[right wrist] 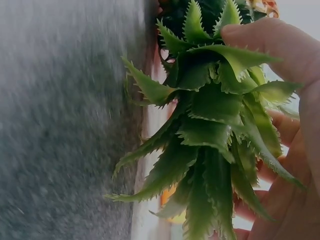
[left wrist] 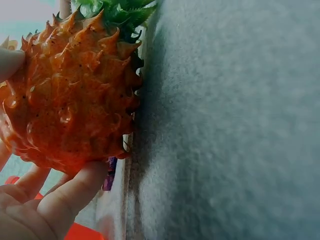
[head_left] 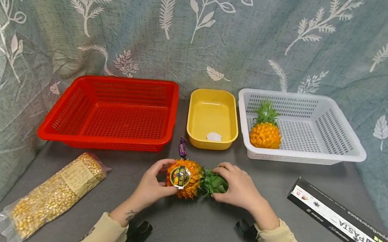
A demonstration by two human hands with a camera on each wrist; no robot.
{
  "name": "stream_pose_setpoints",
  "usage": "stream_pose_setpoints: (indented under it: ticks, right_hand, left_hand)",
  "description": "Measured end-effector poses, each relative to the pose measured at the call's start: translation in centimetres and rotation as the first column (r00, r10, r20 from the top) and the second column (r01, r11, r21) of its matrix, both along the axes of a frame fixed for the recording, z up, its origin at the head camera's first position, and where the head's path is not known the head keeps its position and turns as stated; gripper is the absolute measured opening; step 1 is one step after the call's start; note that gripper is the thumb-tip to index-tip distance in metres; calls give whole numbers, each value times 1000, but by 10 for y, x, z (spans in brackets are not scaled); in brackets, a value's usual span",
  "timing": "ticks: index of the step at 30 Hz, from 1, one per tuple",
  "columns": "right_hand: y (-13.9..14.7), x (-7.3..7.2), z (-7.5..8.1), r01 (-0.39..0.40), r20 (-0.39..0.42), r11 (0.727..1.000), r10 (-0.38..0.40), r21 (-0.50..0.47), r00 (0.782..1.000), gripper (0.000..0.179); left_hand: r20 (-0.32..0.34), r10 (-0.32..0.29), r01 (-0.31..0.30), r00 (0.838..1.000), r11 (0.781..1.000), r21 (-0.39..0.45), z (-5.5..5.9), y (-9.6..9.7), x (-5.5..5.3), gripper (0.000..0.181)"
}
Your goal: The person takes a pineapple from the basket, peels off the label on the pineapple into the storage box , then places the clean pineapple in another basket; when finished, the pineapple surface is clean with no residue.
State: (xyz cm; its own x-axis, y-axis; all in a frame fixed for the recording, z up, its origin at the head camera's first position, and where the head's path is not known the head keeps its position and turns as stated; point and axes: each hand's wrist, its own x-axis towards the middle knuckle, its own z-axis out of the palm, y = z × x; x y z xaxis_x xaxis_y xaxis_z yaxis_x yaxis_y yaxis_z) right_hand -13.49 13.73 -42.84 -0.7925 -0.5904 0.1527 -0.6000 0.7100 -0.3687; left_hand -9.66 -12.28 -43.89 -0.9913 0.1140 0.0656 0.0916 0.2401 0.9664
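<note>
A small orange pineapple (head_left: pixel 193 181) lies on its side at the middle of the grey table, its green crown (head_left: pixel 210 182) pointing right. On its body is a round black and gold label (head_left: pixel 180 176). My left hand (head_left: pixel 152 185) grips the base end, thumb on the near side and fingers around the far side. The spiky skin (left wrist: pixel 75 95) fills much of the left wrist view. My right hand (head_left: pixel 238 187) holds the crown, its thumb over the leaves (right wrist: pixel 215 110) in the right wrist view. A purple-wrapped candy (head_left: pixel 182 147) lies just behind the pineapple.
A red basket (head_left: pixel 104 143) stands at back left, beside a yellow bin (head_left: pixel 209 143) with a white round item (head_left: pixel 214 136). The white basket (head_left: pixel 301 157) holds another pineapple (head_left: pixel 265 134). A corn kernel bag (head_left: pixel 54 196) lies left, a pasta box (head_left: pixel 347 227) right.
</note>
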Motion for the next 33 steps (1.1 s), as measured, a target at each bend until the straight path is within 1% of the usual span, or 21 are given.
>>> stream_pose_setpoints:
  ticks: [2, 6, 10, 15, 21, 25, 27, 29, 31, 33]
  right_hand:
    - [1, -3, 0, 9, -1, 1000, -9, 0, 1000, 57]
    - [3, -9, -1, 19, -2, 1000, -19, 2, 1000, 56]
    - [5, -16, -2, 23, 0, 1000, -23, 5, 1000, 57]
    - [7, -22, -2, 25, 15, 1000, -25, -3, 1000, 57]
    - [9, -23, 3, 17, 3, 1000, -17, 9, 1000, 62]
    - [11, -19, 14, -10, 33, 1000, 10, -4, 999, 68]
    - [11, -17, 20, -12, 45, 999, 14, -41, 999, 66]
    - [9, -16, 25, -3, 33, 994, 6, -108, 999, 61]
    - [6, -15, 28, 9, 2, 981, -9, -193, 1000, 53]
    - [1, -13, 30, 22, -27, 960, -31, -280, 999, 43]
  left_hand:
    - [8, 5, -5, 1000, 1000, 6, -2, 2, -4, 65]
    - [-11, 9, -9, 1000, 1000, 14, -4, 5, -11, 65]
    - [-39, 13, -13, 999, 1000, 20, -6, 7, -15, 65]
    - [-45, 23, -22, 999, 999, 23, -5, 10, -20, 65]
    - [-40, 24, -22, 999, 999, 43, -4, 12, -20, 65]
    - [-24, 25, -25, 999, 999, 38, -3, 13, -22, 64]
    - [-13, 29, -28, 1000, 999, 34, -2, 13, -22, 63]
    - [-15, 33, -33, 999, 999, 18, 3, 14, -20, 62]
    - [-32, 38, -38, 999, 999, -5, 11, 15, -18, 60]
    - [-42, 41, -42, 998, 999, -21, 19, 17, -15, 59]
